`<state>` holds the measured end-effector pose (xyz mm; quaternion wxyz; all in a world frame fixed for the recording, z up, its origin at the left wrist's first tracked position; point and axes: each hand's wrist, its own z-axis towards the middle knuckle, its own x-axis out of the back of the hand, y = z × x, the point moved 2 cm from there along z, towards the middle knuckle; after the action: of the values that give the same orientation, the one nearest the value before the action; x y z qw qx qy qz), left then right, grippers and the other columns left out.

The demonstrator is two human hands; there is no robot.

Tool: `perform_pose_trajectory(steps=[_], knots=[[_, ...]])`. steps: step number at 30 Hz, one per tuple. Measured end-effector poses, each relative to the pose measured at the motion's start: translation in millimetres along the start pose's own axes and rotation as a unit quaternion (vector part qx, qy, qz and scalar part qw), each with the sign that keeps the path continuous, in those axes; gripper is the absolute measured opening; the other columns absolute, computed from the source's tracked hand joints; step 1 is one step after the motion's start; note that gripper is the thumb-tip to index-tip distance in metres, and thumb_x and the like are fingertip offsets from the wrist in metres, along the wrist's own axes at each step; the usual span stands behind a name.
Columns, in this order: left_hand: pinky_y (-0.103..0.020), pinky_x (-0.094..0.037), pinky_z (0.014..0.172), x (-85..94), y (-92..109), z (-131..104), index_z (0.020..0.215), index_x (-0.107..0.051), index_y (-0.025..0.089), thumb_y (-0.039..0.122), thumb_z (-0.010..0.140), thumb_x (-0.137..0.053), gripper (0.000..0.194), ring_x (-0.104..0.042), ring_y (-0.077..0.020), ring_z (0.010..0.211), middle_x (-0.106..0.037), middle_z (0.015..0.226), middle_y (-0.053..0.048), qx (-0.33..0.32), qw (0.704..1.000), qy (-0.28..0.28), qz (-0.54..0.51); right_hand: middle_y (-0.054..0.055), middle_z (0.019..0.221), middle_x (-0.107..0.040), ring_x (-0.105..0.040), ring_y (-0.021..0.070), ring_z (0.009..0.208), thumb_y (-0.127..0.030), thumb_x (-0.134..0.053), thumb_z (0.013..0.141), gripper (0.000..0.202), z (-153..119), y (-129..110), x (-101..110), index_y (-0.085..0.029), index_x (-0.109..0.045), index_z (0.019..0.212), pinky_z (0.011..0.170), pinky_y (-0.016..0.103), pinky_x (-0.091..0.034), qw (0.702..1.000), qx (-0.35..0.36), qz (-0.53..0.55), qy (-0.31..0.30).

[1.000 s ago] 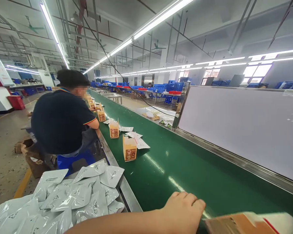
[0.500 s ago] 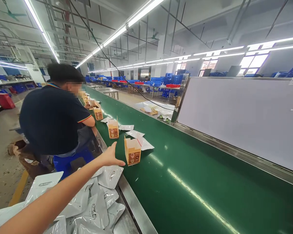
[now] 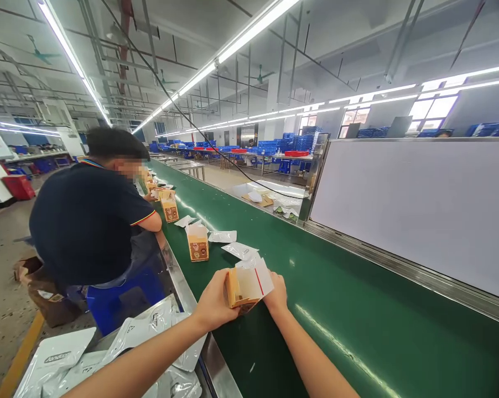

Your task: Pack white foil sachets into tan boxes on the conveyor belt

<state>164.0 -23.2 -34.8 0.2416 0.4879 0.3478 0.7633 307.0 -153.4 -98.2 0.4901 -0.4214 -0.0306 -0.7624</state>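
Note:
An open cardboard box (image 3: 242,287), brown and orange with a pale inside, is tilted above the green conveyor belt. My left hand (image 3: 216,301) is closed round its left side. At its right side my right hand (image 3: 277,294) grips the raised white flap with the red line; its fingertips are hidden behind that flap. Just beyond the box lies a silver-white pouch (image 3: 240,251). A second open box (image 3: 198,243) stands upright farther up the belt, beside another flat pouch (image 3: 223,237).
Several white pouches (image 3: 58,356) are piled at the lower left beside the belt's metal edge (image 3: 218,359). A seated co-worker (image 3: 87,215) in a dark shirt is at the left, near more boxes (image 3: 169,207). A pale upright panel (image 3: 411,204) borders the belt's right side.
My left hand has gone from open beside the nearest box to gripping it. My right hand has come into view on it. The box is now lifted and tilted nearer to me.

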Motion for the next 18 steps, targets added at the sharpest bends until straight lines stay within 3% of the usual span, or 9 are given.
perform_pose_trajectory(steps=[4, 6, 9, 12, 14, 16, 18], knots=[[-0.041, -0.047, 0.086, 10.4, 23.9, 0.8, 0.111, -0.041, 0.02, 0.007, 0.054, -0.059, 0.061, -0.052, -0.0245, 0.101, -0.051, 0.107, -0.006, -0.097, 0.985, -0.012, 0.14, -0.003, 0.065, -0.059, -0.055, 0.0084, 0.053, -0.026, -0.052, 0.092, 0.015, -4.5, 18.2, 33.9, -0.015, -0.061, 0.092, 0.048, 0.019, -0.044, 1.0, -0.02, -0.017, 0.014], [-0.042, -0.047, 0.088, 12.3, 32.5, 1.5, 0.111, -0.04, 0.02, 0.005, 0.054, -0.059, 0.062, -0.051, -0.0251, 0.103, -0.05, 0.108, -0.007, -0.123, 0.976, -0.005, 0.178, 0.0, 0.067, -0.063, -0.059, 0.0112, 0.057, -0.023, -0.049, 0.09, 0.017, -7.1, 28.4, 70.0, -0.016, -0.063, 0.095, 0.05, 0.02, -0.045, 0.998, -0.027, -0.028, 0.043], [-0.042, -0.048, 0.087, 9.4, 42.0, -1.5, 0.113, -0.038, 0.019, 0.005, 0.055, -0.061, 0.064, -0.051, -0.026, 0.104, -0.05, 0.111, -0.009, -0.15, 0.968, 0.014, 0.201, 0.003, 0.077, -0.067, -0.062, 0.016, 0.066, -0.023, -0.048, 0.088, 0.021, -19.6, 28.1, 144.1, -0.018, -0.065, 0.1, 0.056, 0.025, -0.047, 0.991, -0.035, -0.042, 0.119], [-0.041, -0.05, 0.084, 0.1, 51.6, -7.1, 0.113, -0.039, 0.019, 0.01, 0.06, -0.066, 0.06, -0.053, -0.0255, 0.1, -0.051, 0.109, -0.009, -0.171, 0.965, 0.027, 0.198, 0.003, 0.085, -0.065, -0.059, 0.0153, 0.076, -0.014, -0.056, 0.085, 0.022, -39.2, -2.8, 217.1, -0.02, -0.063, 0.105, 0.067, 0.027, -0.049, 0.981, 0.053, -0.034, 0.184], [-0.041, -0.05, 0.084, -8.5, 59.9, -10.7, 0.112, -0.041, 0.018, 0.013, 0.062, -0.067, 0.056, -0.053, -0.0255, 0.1, -0.052, 0.109, -0.01, -0.19, 0.962, 0.037, 0.191, 0.003, 0.084, -0.063, -0.054, 0.0149, 0.078, -0.004, -0.057, 0.082, 0.029, -50.3, -32.7, 248.5, -0.019, -0.063, 0.106, 0.07, 0.027, -0.047, 0.972, 0.151, -0.047, 0.176], [-0.041, -0.05, 0.084, -17.5, 69.6, -14.0, 0.113, -0.042, 0.018, 0.012, 0.062, -0.067, 0.058, -0.053, -0.0262, 0.102, -0.052, 0.11, -0.011, -0.213, 0.959, 0.051, 0.181, 0.005, 0.079, -0.06, -0.05, 0.0155, 0.076, 0.003, -0.054, 0.081, 0.03, -56.8, -58.5, 262.4, -0.014, -0.063, 0.103, 0.069, 0.028, -0.046, 0.963, 0.209, -0.087, 0.145], [-0.041, -0.05, 0.086, -25.6, 80.6, -17.5, 0.116, -0.041, 0.018, 0.01, 0.061, -0.068, 0.063, -0.052, -0.0262, 0.104, -0.052, 0.112, -0.011, -0.247, 0.953, 0.066, 0.16, 0.006, 0.073, -0.057, -0.047, 0.0163, 0.073, 0.005, -0.048, 0.082, 0.027, -60.0, -75.5, 263.6, -0.01, -0.065, 0.097, 0.065, 0.028, -0.045, 0.956, 0.235, -0.131, 0.115]])
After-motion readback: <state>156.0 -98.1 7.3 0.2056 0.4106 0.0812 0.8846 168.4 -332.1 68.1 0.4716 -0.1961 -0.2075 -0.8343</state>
